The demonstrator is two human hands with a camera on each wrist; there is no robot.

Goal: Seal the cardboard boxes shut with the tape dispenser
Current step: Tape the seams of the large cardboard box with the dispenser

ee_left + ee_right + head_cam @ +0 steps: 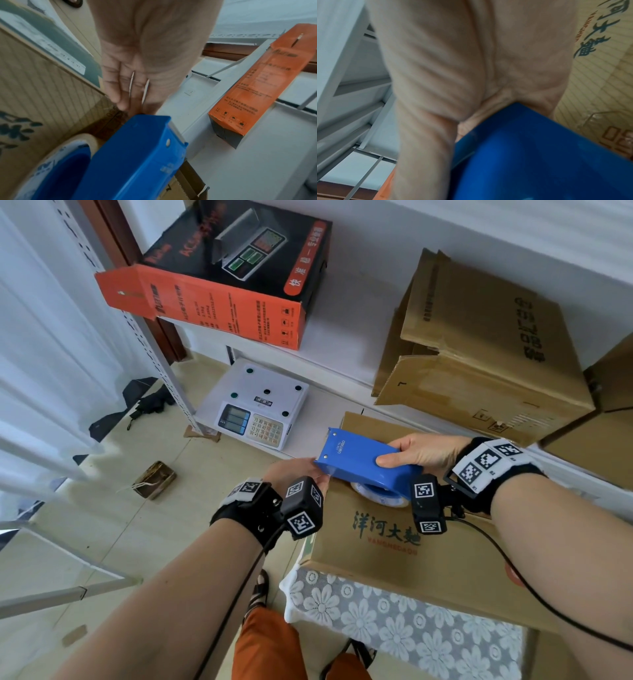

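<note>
Right hand (423,451) grips blue tape dispenser (359,463) over the cardboard box (376,542). Left hand (298,474), fingers straight, apparently touches the dispenser's front end.

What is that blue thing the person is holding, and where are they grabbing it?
A blue tape dispenser. The right hand grips its rear body, thumb on top. The left hand reaches its front end with straight fingers, gripping nothing.
</note>
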